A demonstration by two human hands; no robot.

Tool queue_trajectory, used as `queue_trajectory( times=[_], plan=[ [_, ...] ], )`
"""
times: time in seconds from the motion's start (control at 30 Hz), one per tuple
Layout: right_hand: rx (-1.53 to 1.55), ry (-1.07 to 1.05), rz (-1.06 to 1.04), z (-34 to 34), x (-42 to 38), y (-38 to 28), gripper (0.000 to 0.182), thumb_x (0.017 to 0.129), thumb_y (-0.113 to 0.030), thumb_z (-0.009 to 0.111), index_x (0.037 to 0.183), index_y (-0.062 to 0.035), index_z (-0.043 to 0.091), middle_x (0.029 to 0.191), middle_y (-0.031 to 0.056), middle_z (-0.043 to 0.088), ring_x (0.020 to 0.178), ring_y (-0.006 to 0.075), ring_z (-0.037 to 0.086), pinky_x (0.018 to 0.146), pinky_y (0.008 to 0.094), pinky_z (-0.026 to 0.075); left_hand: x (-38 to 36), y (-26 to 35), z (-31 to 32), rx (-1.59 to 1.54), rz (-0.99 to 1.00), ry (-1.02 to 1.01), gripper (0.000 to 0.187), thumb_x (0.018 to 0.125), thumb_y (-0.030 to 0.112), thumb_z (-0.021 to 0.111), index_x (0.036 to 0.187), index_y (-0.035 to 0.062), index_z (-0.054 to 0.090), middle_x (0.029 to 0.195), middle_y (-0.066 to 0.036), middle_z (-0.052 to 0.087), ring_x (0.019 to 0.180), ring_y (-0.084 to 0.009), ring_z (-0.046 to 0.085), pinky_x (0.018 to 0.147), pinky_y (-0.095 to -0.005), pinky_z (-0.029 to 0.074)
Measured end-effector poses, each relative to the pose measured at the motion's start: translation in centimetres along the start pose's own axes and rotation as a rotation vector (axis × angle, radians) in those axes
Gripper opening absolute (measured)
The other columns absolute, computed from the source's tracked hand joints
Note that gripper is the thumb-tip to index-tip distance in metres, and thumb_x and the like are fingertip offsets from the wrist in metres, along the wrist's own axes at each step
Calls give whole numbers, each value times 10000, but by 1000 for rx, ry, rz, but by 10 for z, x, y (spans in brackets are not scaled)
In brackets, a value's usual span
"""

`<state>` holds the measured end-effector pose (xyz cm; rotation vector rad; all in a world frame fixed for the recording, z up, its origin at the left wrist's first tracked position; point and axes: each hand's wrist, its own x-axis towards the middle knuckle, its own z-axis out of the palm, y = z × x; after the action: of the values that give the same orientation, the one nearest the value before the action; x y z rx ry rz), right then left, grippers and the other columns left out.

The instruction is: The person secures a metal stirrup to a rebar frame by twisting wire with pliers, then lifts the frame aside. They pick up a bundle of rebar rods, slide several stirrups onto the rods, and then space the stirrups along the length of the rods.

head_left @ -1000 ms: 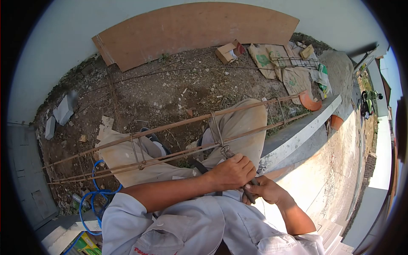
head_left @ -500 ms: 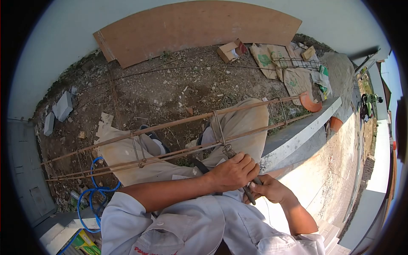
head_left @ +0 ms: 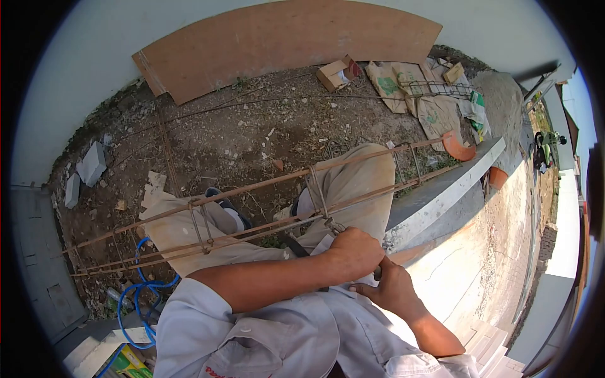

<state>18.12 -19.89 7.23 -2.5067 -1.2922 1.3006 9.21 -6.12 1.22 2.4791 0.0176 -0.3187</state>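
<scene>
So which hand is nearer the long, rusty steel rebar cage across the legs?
Left. The left hand is close beside the lower bars of the rebar cage; the right hand is farther off, beyond the left one.

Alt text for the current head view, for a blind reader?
Left hand gripping a mostly hidden tool at a rusty steel-bar frame across the person's bent legs, right hand close by; beyond are dirt, a cardboard box and a board.
</scene>
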Motion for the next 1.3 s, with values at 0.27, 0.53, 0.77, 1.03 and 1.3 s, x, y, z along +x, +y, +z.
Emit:
queue_trajectory(
  times=[0.27, 0.53, 0.77, 1.03, 1.3],
  plan=[
    [1087, -698, -47, 46, 36, 71, 343, 827, -216, 907, 922, 28, 686, 738, 88, 677, 676, 178, 667, 589, 327, 532, -26, -21, 41, 498, 403, 854, 267, 833, 265, 644, 922, 32, 739, 836, -70, 692, 914, -272, 688, 838, -384, 529],
    [-25, 200, -106, 19, -4, 18, 415, 824, -239, 872, 1019, 19, 612, 804, 251, 709, 724, 412, 734, 649, 469, 574, -7, 0, -2, 62, 46, 1, 233, 820, 246, 655, 887, 38, 737, 807, -65, 684, 856, -256, 679, 777, -368, 514],
    [958, -704, -92, 41, 38, 87, 354, 808, -266, 909, 830, -23, 652, 727, 49, 665, 627, 154, 624, 575, 313, 499, -26, -17, 36, 499, 352, 754, 204, 812, 246, 661, 792, 54, 726, 770, -74, 660, 796, -247, 661, 719, -360, 507],
    [-289, 435, -220, 21, 2, 29, 398, 846, -249, 854, 1033, 11, 619, 750, 206, 691, 708, 357, 719, 657, 454, 563, 0, -4, 2, 15, 42, 41, 186, 830, 237, 660, 785, 67, 722, 763, -60, 657, 774, -249, 653, 717, -357, 509],
    [505, -629, -112, 14, 43, 65, 325, 827, -210, 876, 927, -1, 649, 731, 73, 689, 703, 186, 692, 642, 351, 538, -22, -10, 36, 350, 253, 399, 202, 839, 196, 664, 919, 27, 739, 898, -113, 739, 827, -250, 716, 712, -376, 548]
  ],
)
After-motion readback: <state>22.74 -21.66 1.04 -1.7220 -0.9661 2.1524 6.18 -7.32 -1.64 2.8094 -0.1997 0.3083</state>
